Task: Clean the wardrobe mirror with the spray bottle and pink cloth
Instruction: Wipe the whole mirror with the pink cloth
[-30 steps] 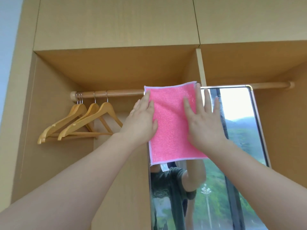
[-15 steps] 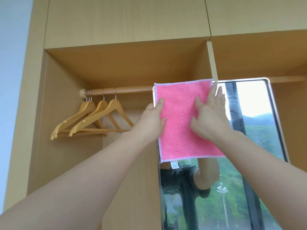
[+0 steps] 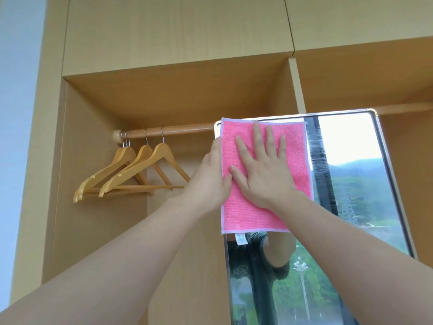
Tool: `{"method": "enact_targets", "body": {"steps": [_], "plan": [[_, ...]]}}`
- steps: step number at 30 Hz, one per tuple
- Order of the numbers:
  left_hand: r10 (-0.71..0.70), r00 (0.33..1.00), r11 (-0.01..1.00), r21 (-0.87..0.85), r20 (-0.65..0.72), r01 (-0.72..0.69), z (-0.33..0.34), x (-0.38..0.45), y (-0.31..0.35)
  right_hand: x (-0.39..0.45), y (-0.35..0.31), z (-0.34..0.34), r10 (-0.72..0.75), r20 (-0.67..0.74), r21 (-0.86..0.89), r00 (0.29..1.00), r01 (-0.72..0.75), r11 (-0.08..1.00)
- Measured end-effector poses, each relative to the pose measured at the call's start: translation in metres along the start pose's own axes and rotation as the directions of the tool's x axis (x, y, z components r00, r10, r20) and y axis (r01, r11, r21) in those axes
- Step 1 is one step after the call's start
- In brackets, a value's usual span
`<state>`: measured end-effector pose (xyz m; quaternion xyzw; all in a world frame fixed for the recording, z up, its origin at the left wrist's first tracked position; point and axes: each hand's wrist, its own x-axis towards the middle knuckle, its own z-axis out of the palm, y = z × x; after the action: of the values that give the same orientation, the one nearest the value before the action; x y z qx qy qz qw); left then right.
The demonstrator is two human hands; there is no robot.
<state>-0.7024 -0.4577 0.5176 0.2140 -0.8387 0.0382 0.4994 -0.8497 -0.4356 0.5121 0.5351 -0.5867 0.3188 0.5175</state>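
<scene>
The pink cloth [image 3: 296, 148] lies flat against the top left corner of the wardrobe mirror [image 3: 351, 184], a white tag hanging from its lower edge. My right hand [image 3: 262, 172] presses on the middle of the cloth, palm flat and fingers spread upward. My left hand [image 3: 214, 177] holds the cloth's left edge at the mirror's side, thumb on the pink face. The glass to the right of the cloth shows streaks on a dark reflected bar. No spray bottle is in view.
A wooden clothes rail [image 3: 168, 131] runs left from the mirror's top and carries several wooden hangers [image 3: 131, 170]. Wardrobe panels [image 3: 175, 29] close in above and on both sides. The mirror reflects a window with green hills.
My right hand slid from the cloth's right edge to its middle and flattened with spread fingers. The left hand moved to the cloth's left edge. The cloth stays at the mirror's top left.
</scene>
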Motion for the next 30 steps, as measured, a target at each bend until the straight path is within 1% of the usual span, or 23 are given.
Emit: {"method": "enact_targets", "body": {"steps": [1,2,4,5,7,9,11,12,15,19,21,24,30], "plan": [[-0.037,0.999,0.998,-0.059,0.000,0.037,0.001,-0.003,-0.002,0.000,0.001,0.000,-0.022,-0.026,-0.016,0.999,0.021,1.000],[-0.103,0.994,0.990,-0.090,0.023,0.104,0.002,-0.005,-0.002,0.002,0.002,0.001,-0.062,-0.047,-0.039,0.997,0.060,0.997],[-0.208,0.976,0.974,-0.081,0.064,0.213,0.004,-0.008,-0.002,0.006,-0.004,-0.001,-0.168,-0.068,-0.082,0.983,0.163,0.983],[-0.229,0.971,0.971,-0.053,0.073,0.233,0.004,-0.008,0.001,0.008,-0.009,-0.002,-0.194,-0.059,-0.073,0.979,0.190,0.979],[-0.238,0.968,0.971,0.053,0.072,0.235,0.004,-0.010,0.006,0.012,-0.016,-0.003,-0.158,-0.022,-0.007,0.987,0.158,0.987],[-0.220,0.974,0.960,0.193,0.062,0.204,0.003,-0.014,0.011,0.012,-0.018,-0.001,-0.116,-0.012,0.025,0.993,0.116,0.993],[-0.211,0.973,0.935,0.311,0.093,0.173,0.000,-0.017,0.015,0.012,-0.015,0.002,-0.126,-0.022,0.019,0.992,0.127,0.992],[-0.216,0.970,0.927,0.336,0.113,0.167,0.000,-0.018,0.017,0.013,-0.012,0.003,-0.136,-0.021,0.016,0.990,0.136,0.991],[-0.250,0.958,0.930,0.311,0.139,0.197,0.004,-0.021,0.017,0.013,-0.006,0.004,-0.147,-0.025,0.015,0.989,0.147,0.989],[-0.260,0.960,0.959,0.146,0.102,0.245,0.010,-0.022,0.009,0.013,0.012,0.000,-0.117,-0.005,0.001,0.993,0.117,0.993],[-0.258,0.963,0.963,0.102,0.081,0.250,0.012,-0.022,0.008,0.010,0.030,-0.002,-0.073,0.006,-0.010,0.997,0.073,0.997],[-0.267,0.963,0.956,0.139,0.043,0.259,0.015,-0.024,0.009,0.002,0.062,-0.003,-0.015,0.017,-0.030,1.000,0.016,0.999],[-0.270,0.961,0.947,0.194,0.059,0.255,0.015,-0.029,0.016,-0.011,0.117,-0.003,0.135,0.011,-0.012,0.991,-0.135,0.991]]}}
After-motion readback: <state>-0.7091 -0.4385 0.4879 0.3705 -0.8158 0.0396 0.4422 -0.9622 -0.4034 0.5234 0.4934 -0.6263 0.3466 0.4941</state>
